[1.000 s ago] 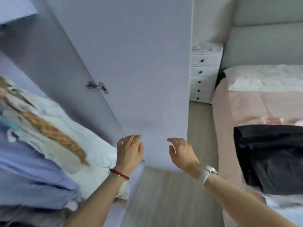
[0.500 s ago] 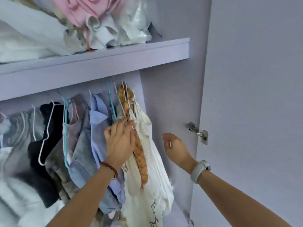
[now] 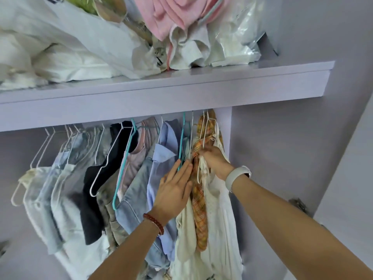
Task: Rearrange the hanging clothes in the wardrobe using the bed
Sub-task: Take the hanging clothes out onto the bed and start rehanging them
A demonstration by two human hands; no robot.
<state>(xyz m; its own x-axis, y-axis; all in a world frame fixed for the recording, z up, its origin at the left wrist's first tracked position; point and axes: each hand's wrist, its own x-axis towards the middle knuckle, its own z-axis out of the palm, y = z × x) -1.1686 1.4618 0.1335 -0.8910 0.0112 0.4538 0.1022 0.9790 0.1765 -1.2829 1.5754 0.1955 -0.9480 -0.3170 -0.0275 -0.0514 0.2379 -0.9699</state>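
Your left hand (image 3: pixel 174 190) lies flat on the blue shirt (image 3: pixel 161 158), right hand (image 3: pixel 214 160) grasps the white garment's (image 3: pixel 218 209) strap beside it; nothing looks unhooked, so most remains.

Wardrobe shelf (image 3: pixel 181 87) and walls: pale lilac. On shelf: white bundles (image 3: pixel 60 57), a pink cloth (image 3: pixel 161 17), sth yellow-green (image 3: pixel 84 5) at top, a clear-whitish plastic bag (image 3: pixel 238 37). Hanging, from left: white top (image 3: pixel 34 199), faded light-blue denim (image 3: pixel 60 178), black garment (image 3: pixel 94 199) on white hanger (image 3: pixel 105 158), dusty-pink top (image 3: pixel 135 160) w/ teal hanger (image 3: pixel 121 178), light-blue shirt (image 3: pixel 159 168), orange-yellow plaid piece (image 3: pixel 198 209), cream-white dress (image 3: pixel 220 219). Left wrist: red-brown bead bracelet (image 3: pixel 154 222). Right wrist: white band (image 3: pixel 236 175).
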